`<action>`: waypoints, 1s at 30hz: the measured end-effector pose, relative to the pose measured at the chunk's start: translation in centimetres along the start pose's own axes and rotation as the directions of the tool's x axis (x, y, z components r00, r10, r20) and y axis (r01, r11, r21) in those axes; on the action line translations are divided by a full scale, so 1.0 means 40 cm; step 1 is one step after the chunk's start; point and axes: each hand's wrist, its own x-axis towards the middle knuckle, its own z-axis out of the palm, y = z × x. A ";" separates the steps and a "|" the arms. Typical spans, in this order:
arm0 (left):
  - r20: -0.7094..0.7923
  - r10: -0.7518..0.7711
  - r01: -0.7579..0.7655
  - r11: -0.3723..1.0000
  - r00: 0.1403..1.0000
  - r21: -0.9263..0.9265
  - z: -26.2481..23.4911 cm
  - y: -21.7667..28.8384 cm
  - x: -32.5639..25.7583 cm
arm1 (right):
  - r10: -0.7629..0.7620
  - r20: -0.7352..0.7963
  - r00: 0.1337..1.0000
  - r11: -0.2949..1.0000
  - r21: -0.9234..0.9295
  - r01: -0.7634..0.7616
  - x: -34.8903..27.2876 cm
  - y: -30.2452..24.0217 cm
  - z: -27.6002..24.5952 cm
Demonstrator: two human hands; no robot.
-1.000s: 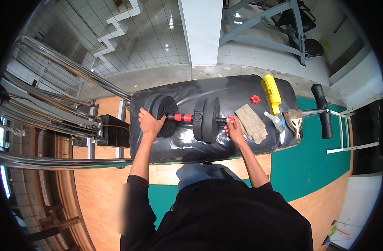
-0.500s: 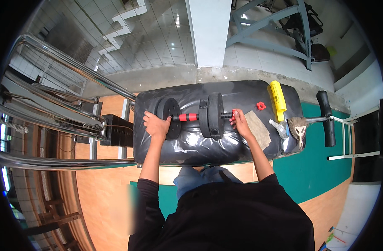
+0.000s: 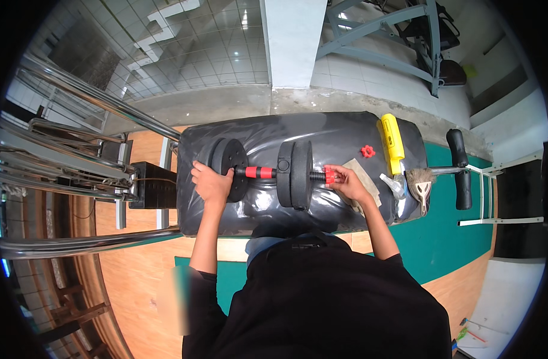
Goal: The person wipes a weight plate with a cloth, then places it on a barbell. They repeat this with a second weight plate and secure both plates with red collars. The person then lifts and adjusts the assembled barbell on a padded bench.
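Heavy, rigid dumbbell [image 3: 268,173]: left hand [image 3: 213,184] fingers wrap its end plate, right hand [image 3: 347,181] fingers pinch the red collar [image 3: 329,175].

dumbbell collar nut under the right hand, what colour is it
Red, matching the red grip section of the dumbbell bar; the ribbed plastic collar nut shows best in the head view.

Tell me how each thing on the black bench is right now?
Dumbbell: lying flat on the bench.
Left hand: gripping the left plates.
Right hand: fingers on the red collar nut.
Spare red nut: loose on the bench.
Yellow tool: lying untouched.
Brush: lying untouched.
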 end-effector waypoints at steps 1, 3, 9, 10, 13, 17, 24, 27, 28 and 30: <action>-0.002 0.000 0.000 1.000 1.000 -0.003 0.000 0.002 0.000 | -0.027 -0.009 1.000 0.999 -0.017 0.027 -0.005 0.000 0.003; -0.002 0.006 -0.006 1.000 1.000 0.003 -0.002 0.006 0.002 | -0.167 -0.041 0.985 0.963 -0.223 0.154 -0.012 0.008 0.012; -0.011 0.008 -0.007 1.000 1.000 0.030 -0.006 0.011 0.011 | -0.442 -0.005 0.897 0.777 -0.502 0.380 -0.076 -0.034 0.087; -0.020 0.013 -0.012 0.999 1.000 0.036 -0.004 0.010 0.012 | -0.445 -0.029 0.895 0.805 -0.450 0.386 -0.087 -0.029 0.102; -0.025 0.029 -0.029 0.999 0.999 0.026 -0.004 0.012 0.009 | -0.393 -0.275 0.877 0.917 -0.052 0.394 -0.090 0.012 0.114; -0.029 0.033 -0.033 0.999 0.999 0.023 -0.007 0.015 0.006 | -0.128 -0.580 0.804 0.958 0.137 0.252 -0.059 0.060 0.102; -0.028 0.025 -0.025 1.000 0.999 0.017 -0.005 0.010 0.004 | 0.127 -0.401 0.907 0.944 0.328 0.013 -0.028 0.072 0.137; -0.020 0.025 -0.025 1.000 0.999 -0.001 -0.004 0.010 0.007 | -0.033 -0.525 0.850 0.986 0.121 0.113 -0.003 0.136 0.159; -0.016 0.026 -0.026 1.000 1.000 -0.008 -0.005 0.011 0.006 | -0.057 -0.530 0.846 0.998 -0.048 0.036 -0.010 0.175 0.151; -0.027 0.024 -0.024 1.000 0.999 -0.003 -0.002 0.009 0.004 | -0.111 -0.518 0.848 0.920 -0.377 -0.110 -0.032 0.206 0.143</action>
